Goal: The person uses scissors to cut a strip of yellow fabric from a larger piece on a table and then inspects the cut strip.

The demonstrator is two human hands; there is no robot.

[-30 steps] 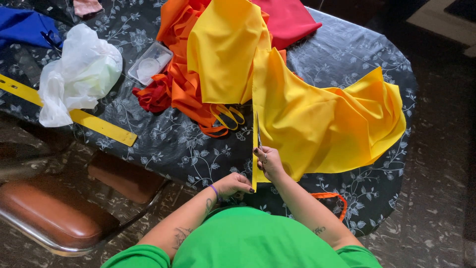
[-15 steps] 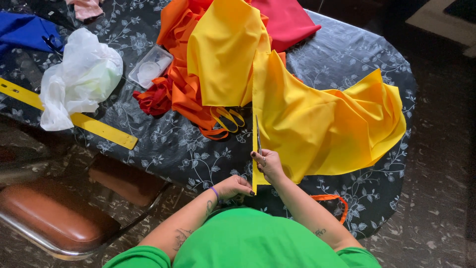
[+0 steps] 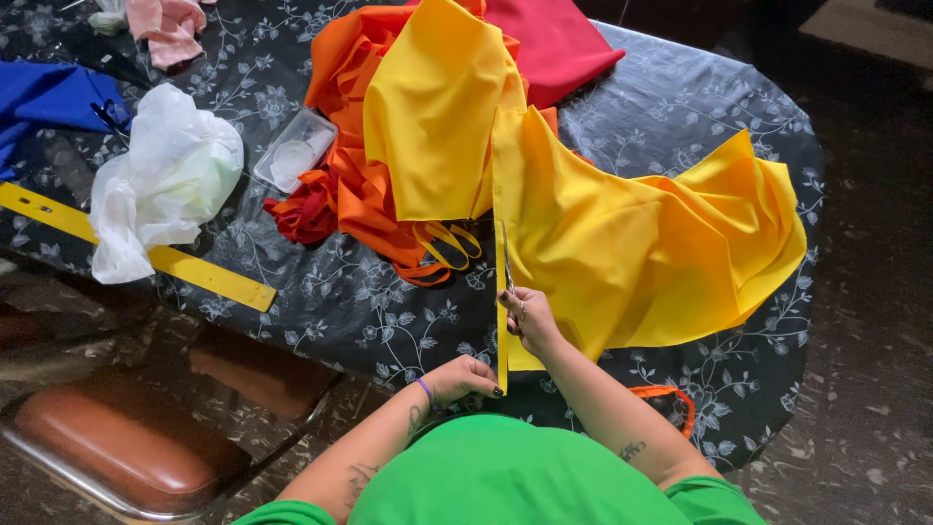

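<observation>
A big piece of yellow cloth (image 3: 632, 243) lies spread over the dark flowered tablecloth (image 3: 350, 301). My right hand (image 3: 527, 316) grips scissors (image 3: 506, 258) whose blades point away from me along the cloth's left edge. My left hand (image 3: 466, 377) pinches the near end of a narrow yellow strip (image 3: 501, 345) at the table's front edge. More yellow cloth (image 3: 432, 117) is draped over an orange heap (image 3: 360, 185) behind the scissors.
Red cloth (image 3: 554, 39) lies at the back, blue cloth (image 3: 49, 97) at far left. A white plastic bag (image 3: 160, 180) rests on a long yellow ruler (image 3: 194, 272). A clear plastic box (image 3: 294, 151) sits by the orange heap. A brown chair seat (image 3: 107, 457) stands at lower left.
My right hand with the scissors has crept a little further along the yellow cloth's edge. My left hand stays on the strip's near end.
</observation>
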